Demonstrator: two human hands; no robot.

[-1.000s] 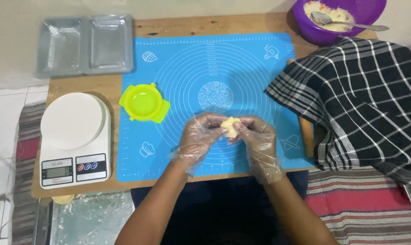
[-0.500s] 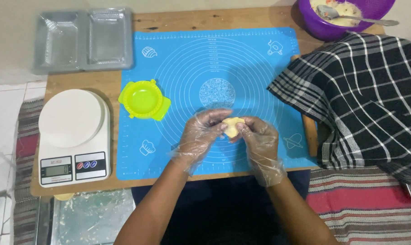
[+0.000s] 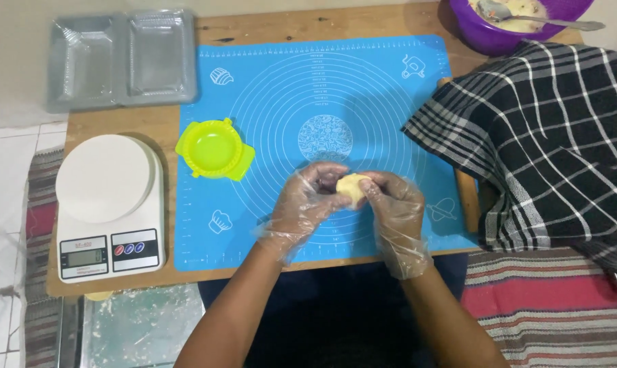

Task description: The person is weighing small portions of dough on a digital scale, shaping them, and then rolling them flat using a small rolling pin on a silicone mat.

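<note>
A small pale yellow dough ball (image 3: 353, 189) is held above the lower middle of the blue silicone mat (image 3: 390, 102), not resting on it as far as can be told. It is pinched from both sides: the left hand (image 3: 305, 201) cups it with curled fingers pressed to its left face, the right hand (image 3: 396, 204) closes on its right face with fingertips (image 3: 371, 193) bent over the top. Both hands are covered by loose clear plastic gloves. Only the top of the dough shows; its underside is hidden by the fingers.

The step in hand is judged to be shaping of the dough lump between the fingers, mid-way rather than finished, since the lump is not yet flat or set down. For the next move an even squeeze and a turn of the lump would be called for, with the thin gloves kept from being caught in it.

A lime green dumpling press (image 3: 215, 150) lies open at the mat's left edge, well apart from the hands. Further left a white kitchen scale (image 3: 109, 204) is seen, above it a clear two-part plastic tray (image 3: 121, 58). A black checked cloth (image 3: 547, 143) is draped at the right, a purple bowl (image 3: 489, 37) with filling and a spoon (image 3: 547, 20) beyond it, all on a wooden table (image 3: 118, 126).
</note>
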